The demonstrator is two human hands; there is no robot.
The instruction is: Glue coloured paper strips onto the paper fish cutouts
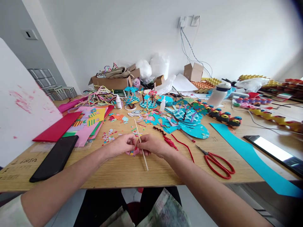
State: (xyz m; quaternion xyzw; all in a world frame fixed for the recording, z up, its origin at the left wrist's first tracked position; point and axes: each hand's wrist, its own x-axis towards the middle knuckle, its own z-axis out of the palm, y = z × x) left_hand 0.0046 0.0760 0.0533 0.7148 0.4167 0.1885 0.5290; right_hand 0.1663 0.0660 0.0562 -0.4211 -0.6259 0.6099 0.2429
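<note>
Just above the table's front half, my two hands meet. A thin pale wooden stick (144, 159) slants through the fingers of my right hand (151, 145), which is closed on it. My left hand (124, 144) is closed in a pinch, touching the right fingertips. Under its fingers shows a small pink paper piece (132, 153) with coloured spots, mostly hidden. To the right lie a red pipe cleaner (186, 145), a dark brown twisted pipe cleaner (159, 130) and red-handled scissors (219, 164) with their blades pointing away from me.
A black phone (55, 157) and coloured paper sheets (82, 135) lie left. Behind my hands are paper scraps (110, 136), glue bottles (118, 102) and blue paper crafts (187, 116). A blue paper strip (246, 151) and another dark device (279, 156) overhang or near the right edge.
</note>
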